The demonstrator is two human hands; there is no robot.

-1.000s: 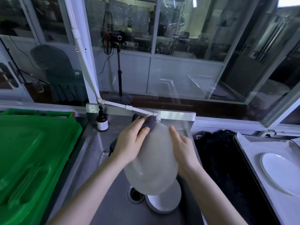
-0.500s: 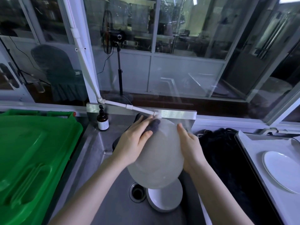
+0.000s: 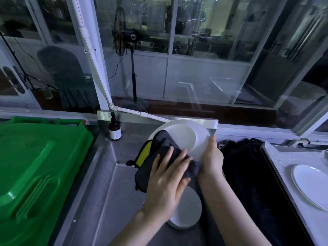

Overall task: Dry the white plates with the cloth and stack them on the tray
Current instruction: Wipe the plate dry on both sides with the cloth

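I'm seeing one finished plate (image 3: 312, 187) lying on the tray (image 3: 276, 157), far right. Left hand (image 3: 165, 181) is pressing the cloth (image 3: 163, 142) flat-fingered on the held plate (image 3: 184, 134), tilted above the sink (image 3: 110, 183). Right hand (image 3: 211, 160) is gripping its rim. A third plate (image 3: 190, 206) is lying in the sink, so prob. 2 left. Tray's running off-frame & arms are hiding part of the sink, so I can't tell if more are waiting.

White-framed glass panels (image 3: 209, 29) rise behind the steel counter (image 3: 106, 183). Beyond the glass, a pedestal fan (image 3: 120, 39) and a cloth-covered chair (image 3: 65, 75) stand on a dark floor (image 3: 177, 107). A white pipe (image 3: 94, 68) slants down to the counter's back edge, near a brown pump bottle (image 3: 115, 129). A green bin lid (image 3: 35, 166) lies at left.
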